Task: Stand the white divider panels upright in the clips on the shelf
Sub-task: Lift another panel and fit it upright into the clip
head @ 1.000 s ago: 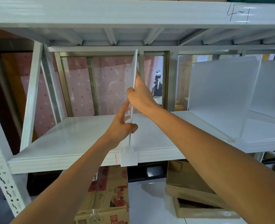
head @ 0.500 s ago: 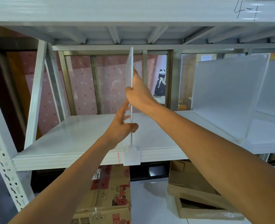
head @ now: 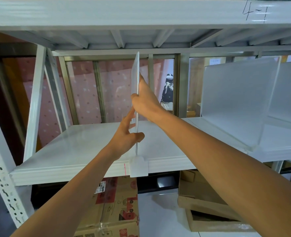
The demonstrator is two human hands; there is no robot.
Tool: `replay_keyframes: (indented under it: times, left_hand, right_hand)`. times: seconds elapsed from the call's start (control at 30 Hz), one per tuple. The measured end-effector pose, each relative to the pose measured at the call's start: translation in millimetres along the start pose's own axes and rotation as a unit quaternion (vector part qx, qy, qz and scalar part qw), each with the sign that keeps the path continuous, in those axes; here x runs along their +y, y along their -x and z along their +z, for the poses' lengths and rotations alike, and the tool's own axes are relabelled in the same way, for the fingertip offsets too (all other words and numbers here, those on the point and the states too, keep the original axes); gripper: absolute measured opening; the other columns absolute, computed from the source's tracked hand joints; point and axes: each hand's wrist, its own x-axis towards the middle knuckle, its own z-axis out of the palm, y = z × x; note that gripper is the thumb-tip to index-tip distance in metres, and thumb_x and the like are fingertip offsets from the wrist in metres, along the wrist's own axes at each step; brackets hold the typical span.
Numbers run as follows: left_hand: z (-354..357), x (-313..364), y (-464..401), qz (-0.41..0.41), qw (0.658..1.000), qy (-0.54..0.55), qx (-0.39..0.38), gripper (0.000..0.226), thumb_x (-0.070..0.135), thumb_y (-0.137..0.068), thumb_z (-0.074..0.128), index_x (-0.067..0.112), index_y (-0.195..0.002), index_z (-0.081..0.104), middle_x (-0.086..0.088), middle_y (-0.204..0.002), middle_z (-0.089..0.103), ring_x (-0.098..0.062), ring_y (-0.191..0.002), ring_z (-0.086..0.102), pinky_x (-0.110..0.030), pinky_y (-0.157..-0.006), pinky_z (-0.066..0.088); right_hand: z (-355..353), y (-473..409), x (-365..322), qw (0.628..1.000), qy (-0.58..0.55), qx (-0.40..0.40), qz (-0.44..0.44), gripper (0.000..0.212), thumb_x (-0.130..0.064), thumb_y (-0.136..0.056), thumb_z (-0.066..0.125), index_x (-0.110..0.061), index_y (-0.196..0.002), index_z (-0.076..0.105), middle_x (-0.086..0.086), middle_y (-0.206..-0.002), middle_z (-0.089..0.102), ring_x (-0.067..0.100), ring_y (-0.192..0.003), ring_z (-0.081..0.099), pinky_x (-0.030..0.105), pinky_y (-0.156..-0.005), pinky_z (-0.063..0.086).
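A white divider panel (head: pixel 135 74) stands upright, edge-on to me, above the white shelf (head: pixel 83 147). Its lower front corner sits in a white clip (head: pixel 139 165) on the shelf's front lip. My right hand (head: pixel 145 101) grips the panel's front edge at mid-height, thumb on the left face. My left hand (head: pixel 126 136) pinches the same edge lower down, thumb to the right of the panel and fingers along its left face. Two more white divider panels, one (head: pixel 237 100) nearer and one (head: pixel 288 89) at the far right, stand upright on the shelf.
Another shelf deck (head: pixel 141 12) runs overhead. A perforated upright (head: pixel 2 178) and diagonal braces (head: pixel 36 100) bound the left side. Cardboard boxes, a printed one (head: pixel 119 206) and a plain one (head: pixel 204 202), sit on the floor under the shelf. A person stands behind the rack.
Both hands keep their hold on the panel. The panel's foot sits slightly lower at the clip, and my view has shifted a little to the left.
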Motion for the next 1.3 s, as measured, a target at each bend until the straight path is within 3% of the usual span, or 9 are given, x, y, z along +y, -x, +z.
replay_keyframes:
  times: [0.17,0.33,0.57,0.77,0.83,0.93,1.1,1.2,1.3]
  left_hand:
    - [0,-2,2,-0.002,1.000,0.004,0.001,0.093,0.018,-0.071,0.061,0.049,-0.148,0.019,0.006,-0.149,0.033,-0.021,-0.134,0.037,-0.029,-0.079,0.050]
    - [0,1,2,-0.004,1.000,0.010,-0.001,0.094,0.019,-0.069,0.062,0.048,-0.148,0.021,0.005,-0.148,0.034,-0.022,-0.133,0.038,-0.027,-0.074,0.052]
    - [6,0,5,-0.005,1.000,0.012,0.008,0.088,0.001,-0.084,0.059,0.040,-0.151,0.019,0.007,-0.152,0.028,-0.016,-0.136,0.032,-0.037,-0.095,0.045]
    - [29,-3,12,0.088,0.986,-0.140,0.012,0.098,-0.008,-0.083,0.043,0.057,-0.135,-0.009,0.020,-0.149,0.011,-0.041,-0.133,0.036,-0.053,-0.109,0.034]
    - [29,-6,11,0.095,0.984,-0.152,-0.001,0.097,-0.008,-0.085,0.040,0.057,-0.134,-0.013,0.010,-0.160,0.006,-0.047,-0.132,0.033,-0.057,-0.109,0.031]
    - [24,-9,22,0.056,0.983,-0.173,-0.019,0.092,-0.008,-0.088,0.039,0.050,-0.131,-0.018,-0.039,-0.149,0.019,-0.060,-0.127,0.022,-0.058,-0.104,0.027]
    - [25,-17,29,0.073,0.986,-0.150,-0.022,0.092,-0.005,-0.088,0.038,0.051,-0.135,-0.018,-0.028,-0.151,0.025,-0.061,-0.125,0.022,-0.059,-0.103,0.030]
    - [26,-19,28,0.078,0.984,-0.157,-0.026,0.095,-0.005,-0.088,0.038,0.056,-0.131,-0.021,-0.035,-0.146,0.028,-0.063,-0.125,0.018,-0.064,-0.102,0.024]
    - [24,-25,25,0.100,0.983,-0.150,-0.016,0.100,-0.003,-0.087,0.039,0.063,-0.128,-0.024,-0.008,-0.161,0.012,-0.059,-0.128,0.021,-0.059,-0.106,0.030]
  right_hand:
    - [1,-1,-1,1.000,0.005,0.000,-0.007,0.077,0.001,-0.093,0.040,-0.031,-0.154,0.005,0.010,-0.136,0.052,0.022,-0.089,0.060,0.040,-0.083,0.057]
    - [0,-2,1,1.000,0.004,-0.006,-0.016,0.077,0.002,-0.092,0.039,-0.030,-0.154,0.006,0.010,-0.139,0.050,0.020,-0.085,0.057,0.036,-0.081,0.057]
    - [-2,4,1,1.000,0.012,0.003,-0.008,0.077,0.002,-0.094,0.040,-0.029,-0.154,0.003,0.015,-0.133,0.054,0.025,-0.089,0.062,0.039,-0.080,0.058]
    - [0,12,7,0.999,0.029,0.028,-0.013,0.080,0.003,-0.093,0.040,-0.026,-0.154,-0.002,0.030,-0.119,0.059,0.039,-0.078,0.066,0.048,-0.066,0.057]
    - [-1,15,10,0.999,0.025,0.028,-0.016,0.081,0.004,-0.092,0.040,-0.026,-0.154,-0.003,0.032,-0.116,0.059,0.040,-0.072,0.064,0.050,-0.064,0.056]
    - [12,22,12,0.999,0.026,-0.014,-0.031,0.084,0.006,-0.091,0.039,-0.028,-0.154,-0.004,0.035,-0.117,0.057,0.028,-0.060,0.055,0.046,-0.062,0.055]
    - [21,31,20,0.999,0.007,-0.008,-0.049,0.083,0.007,-0.090,0.040,-0.025,-0.154,-0.003,0.037,-0.105,0.058,0.021,-0.054,0.045,0.038,-0.054,0.049]
    - [18,29,27,0.998,-0.006,-0.010,-0.054,0.084,0.008,-0.090,0.040,-0.024,-0.154,-0.003,0.022,-0.072,0.052,0.018,-0.052,0.040,0.034,-0.048,0.045]
    - [22,24,29,0.998,0.003,-0.016,-0.058,0.083,0.005,-0.092,0.038,-0.029,-0.154,-0.005,-0.011,-0.072,0.045,0.012,-0.050,0.042,0.027,-0.048,0.045]
